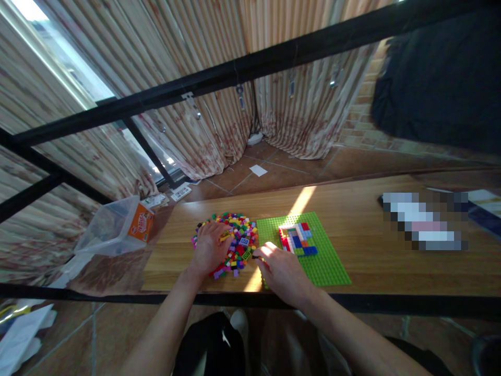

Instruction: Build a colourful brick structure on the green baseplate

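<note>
A heap of small coloured bricks lies on the wooden table. My left hand rests on the heap's left side with its fingers curled over the bricks, a yellow brick by its fingertips. To the right lies a green baseplate with a patch of red, white, blue and pink bricks built on it. My right hand lies over the plate's near left corner. Its fingers are pinched on a small dark piece at the heap's edge.
The wooden table runs off to the right, where a blurred-out item lies. A clear plastic tub with an orange label stands tilted off the table's left end. Black frame bars cross overhead. Curtains hang behind.
</note>
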Demonstrator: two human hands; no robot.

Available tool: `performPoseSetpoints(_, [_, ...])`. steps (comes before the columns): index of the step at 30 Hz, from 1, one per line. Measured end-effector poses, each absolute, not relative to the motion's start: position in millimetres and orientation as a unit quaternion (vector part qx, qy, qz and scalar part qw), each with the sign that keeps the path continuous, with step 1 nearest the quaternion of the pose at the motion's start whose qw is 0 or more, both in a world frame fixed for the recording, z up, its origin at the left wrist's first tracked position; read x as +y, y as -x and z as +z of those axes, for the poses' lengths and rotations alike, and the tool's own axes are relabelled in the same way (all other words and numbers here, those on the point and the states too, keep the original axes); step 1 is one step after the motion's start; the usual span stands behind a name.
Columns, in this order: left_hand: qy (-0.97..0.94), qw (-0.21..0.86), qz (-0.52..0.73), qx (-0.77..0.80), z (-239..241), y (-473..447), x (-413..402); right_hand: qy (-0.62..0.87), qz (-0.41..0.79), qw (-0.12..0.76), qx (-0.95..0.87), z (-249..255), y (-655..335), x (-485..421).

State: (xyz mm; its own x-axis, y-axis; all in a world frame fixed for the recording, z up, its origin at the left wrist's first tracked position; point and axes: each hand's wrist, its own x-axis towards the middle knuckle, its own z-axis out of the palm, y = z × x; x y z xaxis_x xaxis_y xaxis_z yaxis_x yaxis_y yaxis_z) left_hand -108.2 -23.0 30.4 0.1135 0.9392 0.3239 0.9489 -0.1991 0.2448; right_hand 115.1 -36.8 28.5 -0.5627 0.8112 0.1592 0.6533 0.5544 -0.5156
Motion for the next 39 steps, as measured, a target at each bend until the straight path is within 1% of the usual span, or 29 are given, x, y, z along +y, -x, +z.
performPoseSetpoints(4, [0.795, -0.023, -0.196, -0.573, 25, 84, -25, 0.425, 0.196, 0.198, -0.862, 27, -116, -37])
performPoseSetpoints(8, [0.798, -0.022, -0.19, -0.572, 18, 78, -24, 0.418, 0.194, 0.211, -0.862, 26, -116, -36])
performPoseSetpoints(12, [0.749, 0.01, -0.217, -0.626, 21, 101, -23, 0.416, 0.198, 0.22, -0.86, 25, -118, -36])
performPoseSetpoints(15, [0.696, 0.023, -0.2, -0.689, 26, 129, -19, 0.418, 0.2, 0.222, -0.858, 26, -119, -37])
performPoseSetpoints(18, [0.647, 0.003, -0.192, -0.738, 26, 150, -12, 0.42, 0.205, 0.217, -0.857, 28, -119, -37])
performPoseSetpoints(21, [0.637, -0.013, -0.199, -0.744, 25, 156, -9, 0.419, 0.207, 0.212, -0.858, 29, -118, -37])
performPoseSetpoints(26, [0.676, 0.005, -0.22, -0.703, 28, 129, -27, 0.42, 0.198, 0.221, -0.857, 28, -121, -35])
performPoseSetpoints(31, [0.757, 0.031, -0.196, -0.622, 30, 76, -55, 0.443, 0.17, 0.285, -0.833, 22, -132, -25])
performPoseSetpoints(34, [0.761, 0.034, -0.139, -0.632, 28, 55, -61, 0.448, 0.16, 0.311, -0.823, 20, -137, -22])
performPoseSetpoints(39, [0.732, 0.079, -0.094, -0.67, 24, 47, -61, 0.442, 0.168, 0.302, -0.828, 21, -139, -24])
